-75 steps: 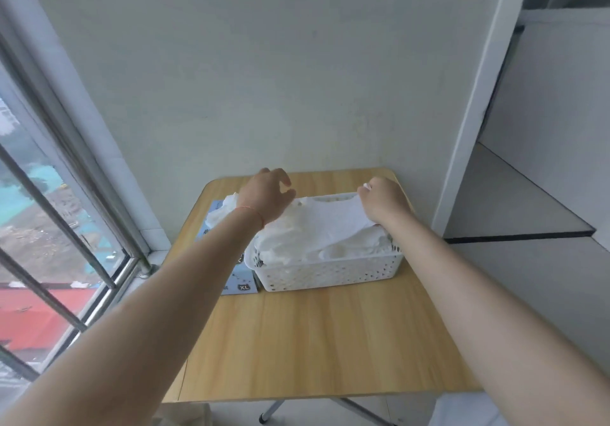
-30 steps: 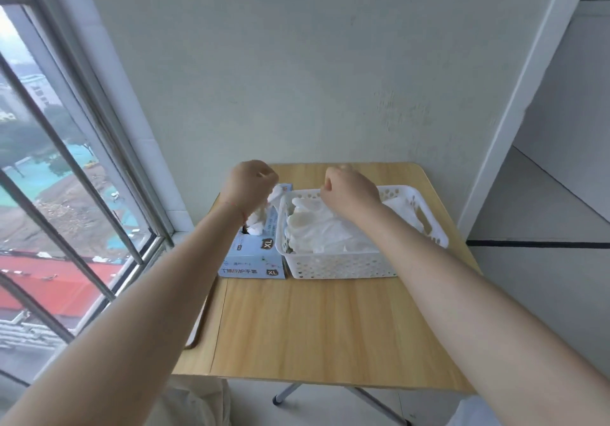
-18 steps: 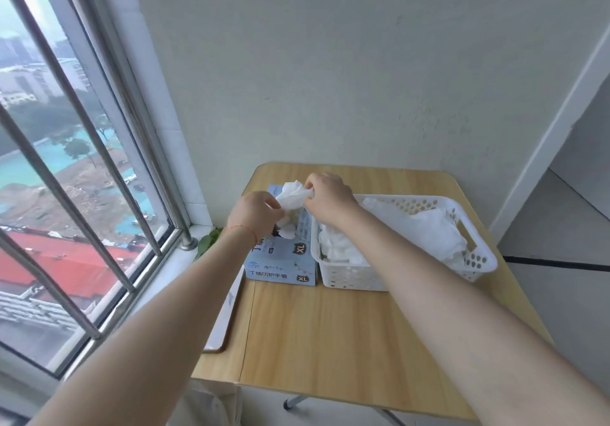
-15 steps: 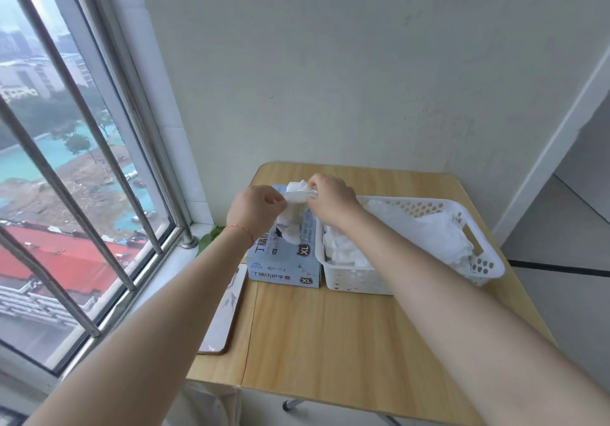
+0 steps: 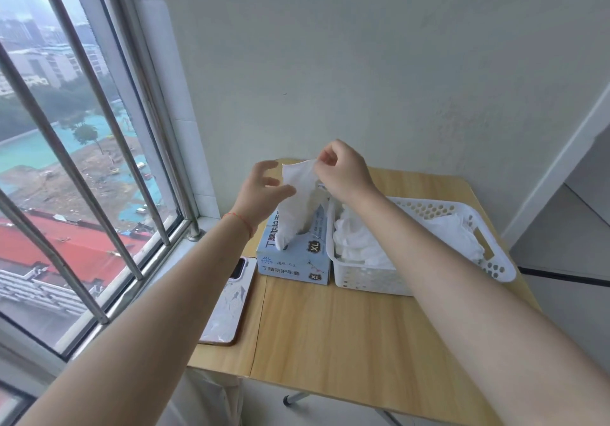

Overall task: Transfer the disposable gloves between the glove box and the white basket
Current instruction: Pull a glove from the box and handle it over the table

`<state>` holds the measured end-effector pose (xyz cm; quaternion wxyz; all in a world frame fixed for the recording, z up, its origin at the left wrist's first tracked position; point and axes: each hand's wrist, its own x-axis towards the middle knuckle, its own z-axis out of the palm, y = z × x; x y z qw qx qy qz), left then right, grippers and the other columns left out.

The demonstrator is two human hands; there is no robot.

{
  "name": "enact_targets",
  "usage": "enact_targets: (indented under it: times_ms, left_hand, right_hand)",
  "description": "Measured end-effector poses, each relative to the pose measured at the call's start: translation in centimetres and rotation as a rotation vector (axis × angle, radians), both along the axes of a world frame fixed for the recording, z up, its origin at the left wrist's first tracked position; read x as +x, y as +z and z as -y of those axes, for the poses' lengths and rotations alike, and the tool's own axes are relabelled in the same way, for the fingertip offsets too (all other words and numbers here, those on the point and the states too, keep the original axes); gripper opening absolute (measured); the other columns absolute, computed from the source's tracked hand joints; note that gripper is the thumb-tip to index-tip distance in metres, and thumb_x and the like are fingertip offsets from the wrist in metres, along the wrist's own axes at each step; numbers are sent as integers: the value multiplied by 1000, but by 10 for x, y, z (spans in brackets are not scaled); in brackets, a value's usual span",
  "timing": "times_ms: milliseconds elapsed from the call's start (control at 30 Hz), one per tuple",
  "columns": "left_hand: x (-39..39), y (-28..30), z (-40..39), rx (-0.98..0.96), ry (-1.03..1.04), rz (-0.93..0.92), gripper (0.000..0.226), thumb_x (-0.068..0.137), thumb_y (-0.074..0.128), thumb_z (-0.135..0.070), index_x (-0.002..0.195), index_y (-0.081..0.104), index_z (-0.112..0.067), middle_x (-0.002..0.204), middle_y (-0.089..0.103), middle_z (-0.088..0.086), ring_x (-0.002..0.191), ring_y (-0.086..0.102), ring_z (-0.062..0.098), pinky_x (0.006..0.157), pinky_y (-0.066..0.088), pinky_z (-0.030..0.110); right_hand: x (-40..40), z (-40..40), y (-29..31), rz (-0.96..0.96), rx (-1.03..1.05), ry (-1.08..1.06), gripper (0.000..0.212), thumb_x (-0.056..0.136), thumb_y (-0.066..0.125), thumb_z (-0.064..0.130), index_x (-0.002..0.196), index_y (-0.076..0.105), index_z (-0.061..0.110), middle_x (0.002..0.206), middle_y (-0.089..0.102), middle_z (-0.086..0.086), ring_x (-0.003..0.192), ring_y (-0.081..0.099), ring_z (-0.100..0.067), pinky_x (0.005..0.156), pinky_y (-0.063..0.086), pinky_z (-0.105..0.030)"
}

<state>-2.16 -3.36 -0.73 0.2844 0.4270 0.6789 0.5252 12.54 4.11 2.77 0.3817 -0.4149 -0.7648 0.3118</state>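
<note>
White crumpled glove (image 5: 298,201) pinched by right hand (image 5: 343,171); left hand (image 5: 260,191) spread, empty.

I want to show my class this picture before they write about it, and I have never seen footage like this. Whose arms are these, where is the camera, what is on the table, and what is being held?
There is no machine here: a person wears a wide-angle camera on the head, looking forward and down, so both bare arms reach in from the bottom of the picture.

A wooden table stands by a barred window. On it lie a blue glove box marked XL, a white basket right beside it with loose white gloves inside, and a phone near the window edge.

The right hand pinches the top of one white glove, lifted so it hangs down over the box. The left hand is beside it, fingers spread and loosely curved, gripping nothing that I can see.
</note>
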Motion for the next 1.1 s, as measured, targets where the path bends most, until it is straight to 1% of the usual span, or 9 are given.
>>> enact_targets:
  times_ms: [67,133,200,367,500,600,733,867,1100]
  left_hand:
    - [4,2,1,-4,-42,1,17,86,70,-15,100,62,-10,87,59,5,74,54,17,68,42,21]
    - [8,6,3,44,-33,18,23,86,69,-15,84,61,6,74,51,6,67,45,16,64,37,25]
    - [13,16,7,105,6,94,18,87,68,-14,75,64,-1,66,56,-2,63,50,11,65,43,22]
    - [26,57,17,256,-155,251,6,75,63,-15,79,65,-11,78,58,10,67,56,19,67,51,26]
    - [38,73,23,228,-266,163,19,72,57,-13,85,68,-6,72,60,6,60,52,16,53,41,20]
    - [44,67,27,194,-261,110,14,80,60,-2,93,65,-1,64,60,-2,55,53,10,49,40,17]
    - [42,54,32,129,-255,21,17,76,73,-11,85,64,-22,70,55,1,63,52,16,56,40,24]
    - [43,48,40,50,-256,-98,13,83,76,-11,83,67,-21,74,59,0,63,54,13,57,43,22]
    - [44,44,60,-142,-361,-154,35,78,76,-26,79,64,7,70,51,7,63,48,18,58,42,25]
  right_hand:
    - [2,3,10,-52,-25,19,1,83,54,16,83,54,17,87,59,1,75,52,-12,64,42,-23]
    - [6,6,17,-93,-27,17,3,83,54,16,83,52,19,89,62,-4,75,54,-14,67,44,-27]
    - [10,9,24,-104,-44,16,7,82,55,14,87,51,17,83,58,-2,71,52,-14,66,44,-28]
    - [25,19,43,45,-239,216,41,77,63,31,115,56,17,87,56,4,80,57,-12,71,44,-25]
    - [35,23,54,-48,-320,359,21,75,62,37,86,62,19,80,58,4,80,54,-12,78,41,-30]
    - [42,30,53,-19,-336,316,39,66,69,55,80,61,19,75,60,1,71,54,-13,68,41,-27]
    - [50,34,46,41,-285,154,8,85,61,25,81,62,18,72,56,3,66,50,-13,58,39,-24]
    - [58,41,49,57,-235,48,14,85,51,14,73,55,20,67,50,5,61,45,-11,55,36,-23]
    - [68,65,62,151,-198,51,9,82,51,24,76,47,18,71,41,0,65,38,-18,59,30,-28]
